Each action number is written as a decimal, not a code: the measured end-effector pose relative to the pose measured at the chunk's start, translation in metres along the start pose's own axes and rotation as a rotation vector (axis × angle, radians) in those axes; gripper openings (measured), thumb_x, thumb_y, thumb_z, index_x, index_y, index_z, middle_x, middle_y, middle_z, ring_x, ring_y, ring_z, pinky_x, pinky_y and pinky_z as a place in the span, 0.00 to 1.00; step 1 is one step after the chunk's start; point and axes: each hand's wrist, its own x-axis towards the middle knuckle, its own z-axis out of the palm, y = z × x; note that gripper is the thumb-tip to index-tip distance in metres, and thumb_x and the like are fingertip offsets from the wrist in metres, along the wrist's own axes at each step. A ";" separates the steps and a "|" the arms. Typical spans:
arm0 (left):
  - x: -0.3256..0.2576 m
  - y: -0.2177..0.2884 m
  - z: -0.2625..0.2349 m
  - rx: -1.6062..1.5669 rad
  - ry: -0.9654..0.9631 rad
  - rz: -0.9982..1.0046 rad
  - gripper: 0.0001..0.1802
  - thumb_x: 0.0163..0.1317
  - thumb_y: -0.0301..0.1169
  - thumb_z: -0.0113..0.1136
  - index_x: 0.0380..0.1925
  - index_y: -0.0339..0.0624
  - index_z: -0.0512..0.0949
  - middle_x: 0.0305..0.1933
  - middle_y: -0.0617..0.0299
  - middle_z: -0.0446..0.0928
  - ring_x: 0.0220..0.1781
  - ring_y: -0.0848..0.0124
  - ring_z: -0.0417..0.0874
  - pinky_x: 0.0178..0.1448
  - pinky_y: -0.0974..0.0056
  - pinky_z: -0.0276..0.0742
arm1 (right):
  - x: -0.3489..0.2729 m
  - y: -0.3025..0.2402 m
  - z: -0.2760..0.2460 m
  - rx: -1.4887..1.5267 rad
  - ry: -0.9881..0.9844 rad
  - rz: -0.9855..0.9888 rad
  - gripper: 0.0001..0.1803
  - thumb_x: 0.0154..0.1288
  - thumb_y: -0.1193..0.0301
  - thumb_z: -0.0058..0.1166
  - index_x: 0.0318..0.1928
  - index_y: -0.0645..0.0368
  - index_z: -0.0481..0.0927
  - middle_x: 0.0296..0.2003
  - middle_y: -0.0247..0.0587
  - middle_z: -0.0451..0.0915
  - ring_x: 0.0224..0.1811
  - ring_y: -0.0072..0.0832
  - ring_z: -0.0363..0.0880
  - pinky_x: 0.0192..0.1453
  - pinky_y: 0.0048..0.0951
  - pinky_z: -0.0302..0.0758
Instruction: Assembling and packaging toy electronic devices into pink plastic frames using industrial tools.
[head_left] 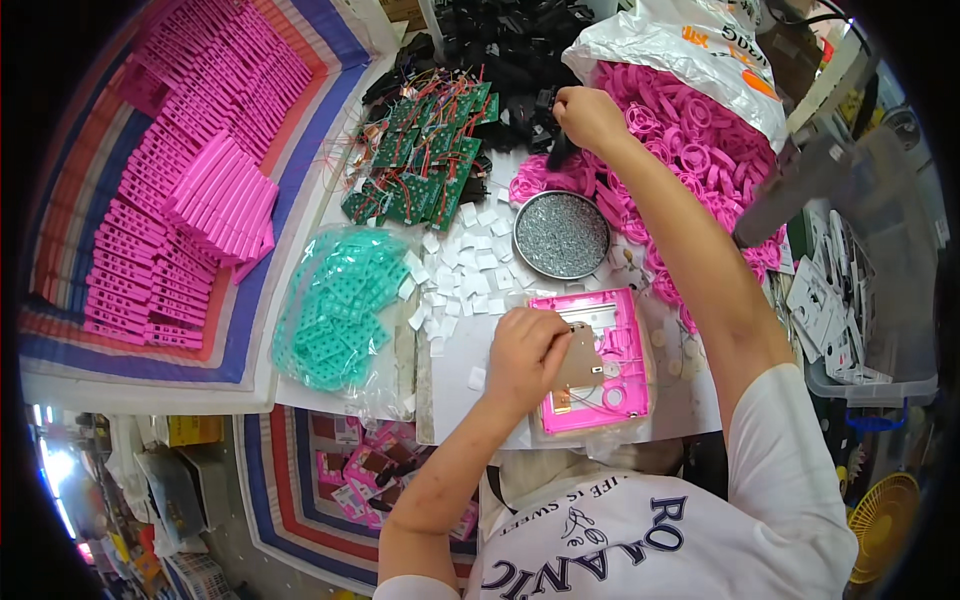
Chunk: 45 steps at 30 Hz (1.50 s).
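Observation:
My left hand (525, 355) rests on a pink plastic frame (610, 400) lying on the table in front of me, its fingers pinching a small brown board (580, 362) that sits inside the frame. My right hand (588, 118) is stretched out to the far side of the table, closed on a black part (560, 150) at the edge of a heap of black parts (510, 40). A round metal tin of small screws (561, 235) stands between the two hands.
Green circuit boards with wires (420, 160) lie left of the tin, with white square pads (465, 270) scattered below. A clear bag of teal pieces (340, 305), stacks of pink covers (190, 190), a pile of pink rings (700, 140) and a grey bin (860, 300) surround the work area.

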 end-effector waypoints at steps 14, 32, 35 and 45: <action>0.003 0.006 0.004 -0.003 -0.018 -0.049 0.06 0.58 0.23 0.68 0.34 0.41 0.81 0.36 0.57 0.82 0.41 0.56 0.81 0.51 0.57 0.74 | 0.057 -0.046 0.053 -0.035 -0.137 0.203 0.22 0.64 0.63 0.56 0.56 0.58 0.79 0.52 0.56 0.86 0.57 0.50 0.85 0.56 0.48 0.83; 0.000 -0.005 -0.001 -0.014 0.115 -0.156 0.07 0.57 0.24 0.69 0.34 0.45 0.81 0.32 0.63 0.80 0.38 0.62 0.79 0.54 0.57 0.68 | -0.237 -0.037 -0.127 0.206 -0.632 -0.714 0.22 0.47 0.67 0.71 0.44 0.59 0.82 0.36 0.43 0.81 0.37 0.42 0.82 0.38 0.40 0.78; 0.000 -0.008 0.000 0.019 0.104 -0.141 0.07 0.57 0.24 0.70 0.34 0.45 0.81 0.32 0.64 0.81 0.38 0.63 0.79 0.54 0.57 0.68 | -0.236 -0.024 -0.103 0.392 -0.391 -0.638 0.32 0.45 0.61 0.75 0.51 0.57 0.80 0.44 0.44 0.81 0.45 0.44 0.80 0.45 0.40 0.78; 0.018 -0.009 -0.017 0.113 -0.070 -0.025 0.07 0.55 0.26 0.71 0.34 0.48 0.83 0.33 0.66 0.83 0.39 0.63 0.81 0.54 0.57 0.67 | -0.292 0.009 -0.084 0.531 -0.326 -0.444 0.29 0.48 0.69 0.74 0.53 0.57 0.80 0.49 0.44 0.81 0.50 0.44 0.79 0.53 0.45 0.78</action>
